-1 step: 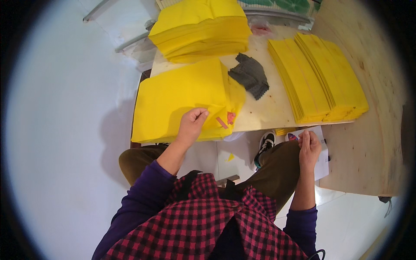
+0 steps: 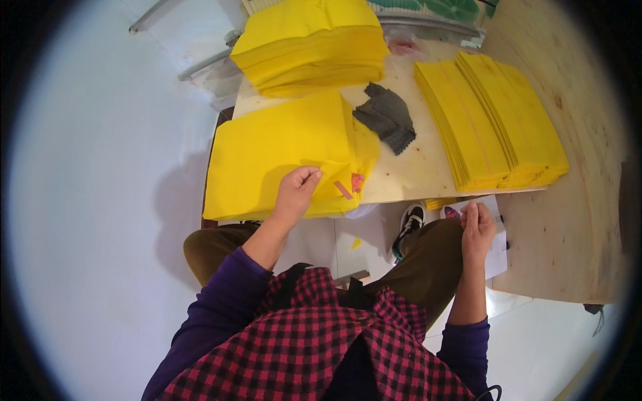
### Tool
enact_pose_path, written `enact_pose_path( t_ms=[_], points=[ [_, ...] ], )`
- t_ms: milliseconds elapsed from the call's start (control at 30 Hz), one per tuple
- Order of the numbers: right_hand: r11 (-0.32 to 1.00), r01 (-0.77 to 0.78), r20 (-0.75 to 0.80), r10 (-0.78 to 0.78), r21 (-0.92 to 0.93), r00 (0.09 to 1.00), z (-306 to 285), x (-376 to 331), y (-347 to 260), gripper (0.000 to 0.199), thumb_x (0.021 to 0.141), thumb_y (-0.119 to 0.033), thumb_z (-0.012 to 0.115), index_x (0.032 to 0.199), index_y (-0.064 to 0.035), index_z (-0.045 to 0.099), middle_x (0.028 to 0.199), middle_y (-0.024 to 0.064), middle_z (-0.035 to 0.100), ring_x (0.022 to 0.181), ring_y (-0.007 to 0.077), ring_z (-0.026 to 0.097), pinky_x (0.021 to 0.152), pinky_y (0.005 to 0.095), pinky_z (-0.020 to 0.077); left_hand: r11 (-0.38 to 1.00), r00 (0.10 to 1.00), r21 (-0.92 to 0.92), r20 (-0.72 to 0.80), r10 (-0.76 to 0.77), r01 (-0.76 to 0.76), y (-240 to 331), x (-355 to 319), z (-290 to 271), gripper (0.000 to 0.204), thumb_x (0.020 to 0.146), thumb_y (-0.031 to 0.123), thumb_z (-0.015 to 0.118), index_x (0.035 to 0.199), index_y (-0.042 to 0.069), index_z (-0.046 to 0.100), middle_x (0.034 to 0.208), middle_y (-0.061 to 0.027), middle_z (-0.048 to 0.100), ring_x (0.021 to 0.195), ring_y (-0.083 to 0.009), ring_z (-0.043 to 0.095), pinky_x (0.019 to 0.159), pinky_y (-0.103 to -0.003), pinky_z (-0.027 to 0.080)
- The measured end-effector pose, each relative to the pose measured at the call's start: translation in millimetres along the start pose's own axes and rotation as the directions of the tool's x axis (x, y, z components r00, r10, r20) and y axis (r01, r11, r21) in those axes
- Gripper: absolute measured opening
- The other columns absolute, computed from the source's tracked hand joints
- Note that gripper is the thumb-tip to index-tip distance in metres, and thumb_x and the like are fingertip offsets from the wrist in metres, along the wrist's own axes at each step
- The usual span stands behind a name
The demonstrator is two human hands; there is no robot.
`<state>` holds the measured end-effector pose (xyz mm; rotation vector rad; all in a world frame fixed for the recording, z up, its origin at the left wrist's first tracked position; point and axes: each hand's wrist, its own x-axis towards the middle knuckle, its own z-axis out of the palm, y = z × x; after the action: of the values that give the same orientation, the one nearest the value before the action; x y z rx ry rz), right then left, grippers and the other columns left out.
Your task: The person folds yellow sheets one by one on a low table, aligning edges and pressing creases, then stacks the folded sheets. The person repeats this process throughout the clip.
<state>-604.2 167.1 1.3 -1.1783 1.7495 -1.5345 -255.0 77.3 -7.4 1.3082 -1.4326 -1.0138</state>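
A stack of yellow fabric sheets lies at the near left of the table. On its near right part rests my left hand, thumb and forefinger pinched on the top sheet, which puckers there. Just right of those fingers are a narrow red strip and a small crumpled red piece. My right hand is held beyond the table's front edge, by my right knee. Its fingers are curled and the thumb pressed against them; whatever they may hold is too small to tell.
A dark grey cloth lies on the wooden table. Behind it stands another yellow stack. Folded yellow bundles lie at right, beside a wooden panel. A white sheet shows below my right hand.
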Motion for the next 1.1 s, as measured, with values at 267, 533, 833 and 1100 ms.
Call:
enact_pose_path(
  t_ms=[267, 533, 833, 1100],
  points=[
    [0.997, 0.031, 0.067, -0.026, -0.068, 0.997, 2.7, 0.7, -4.0, 0.029, 0.096, -0.019, 0.054, 0.076, 0.0014, 0.057, 0.065, 0.0016, 0.053, 0.060, 0.0082, 0.045, 0.056, 0.0225, 0.0383, 0.997, 0.996, -0.010, -0.049, 0.072, -0.072, -7.7, -3.0, 4.6, 0.013, 0.091, 0.011, 0.059, 0.090, -0.002, 0.061, 0.069, 0.0025, 0.050, 0.065, -0.0058, 0.045, 0.059, -0.022, 0.039],
    [0.930, 0.360, 0.421, -0.296, -0.079, 0.857, 83.9, 5.1, -64.6, 0.012, 0.083, -0.004, 0.065, 0.095, -0.0008, 0.062, 0.087, 0.0064, 0.063, 0.074, 0.0133, 0.058, 0.069, 0.0243, 0.0476, 0.993, 0.993, -0.060, -0.058, 0.099, -0.103, -15.5, -4.0, 8.4, 0.014, 0.091, 0.012, 0.059, 0.091, -0.002, 0.061, 0.070, -0.0015, 0.054, 0.065, -0.0075, 0.048, 0.060, -0.023, 0.041],
    [0.958, 0.242, 0.795, -0.027, -0.152, 0.606, 198.0, 31.7, -87.9, 0.025, 0.077, -0.009, 0.070, 0.098, 0.0007, 0.061, 0.082, 0.0116, 0.063, 0.060, 0.0172, 0.059, 0.051, 0.0292, 0.0467, 1.000, 1.000, 0.013, -0.010, 0.027, -0.027, -7.0, -7.0, 2.7, 0.014, 0.091, 0.010, 0.060, 0.100, -0.002, 0.062, 0.082, -0.0015, 0.060, 0.078, -0.0085, 0.054, 0.071, -0.022, 0.044],
    [0.997, -0.075, 0.781, 0.070, -0.030, 0.621, 208.0, 39.3, -71.0, 0.006, 0.085, -0.003, 0.064, 0.088, -0.0008, 0.060, 0.070, 0.0002, 0.060, 0.056, 0.0068, 0.054, 0.046, 0.0210, 0.0426, 0.956, 0.967, 0.207, -0.100, 0.233, -0.209, -6.9, -16.9, -20.6, 0.016, 0.077, 0.006, 0.066, 0.091, -0.001, 0.064, 0.088, -0.0148, 0.065, 0.089, -0.0334, 0.059, 0.079, -0.040, 0.047]
  ],
)
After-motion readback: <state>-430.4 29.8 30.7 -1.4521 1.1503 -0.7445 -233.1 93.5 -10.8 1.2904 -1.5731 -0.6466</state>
